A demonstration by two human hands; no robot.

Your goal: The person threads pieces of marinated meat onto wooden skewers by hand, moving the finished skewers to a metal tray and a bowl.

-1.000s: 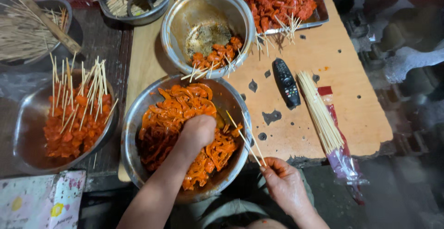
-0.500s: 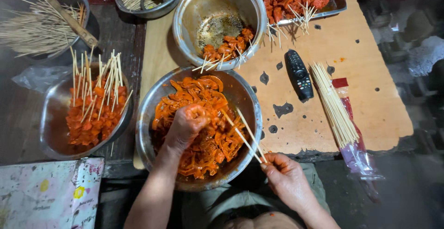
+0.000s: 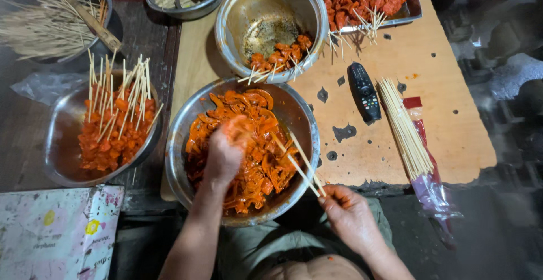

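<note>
On the wooden board (image 3: 452,138), at its near edge, the left hand (image 3: 226,153) has closed on marinated meat (image 3: 257,161) in the steel bowl (image 3: 184,138); the right hand (image 3: 350,215) keeps pinching two skewers (image 3: 300,161) over the rim.

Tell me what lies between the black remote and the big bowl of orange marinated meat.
Between the remote and the bowl, the head view shows only bare wooden board with dark stains.

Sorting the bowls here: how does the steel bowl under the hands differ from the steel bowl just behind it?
The near steel bowl is full of loose orange meat strips; the far steel bowl is nearly empty, holding a few skewered pieces at its front. Both are round, shiny metal.
</note>
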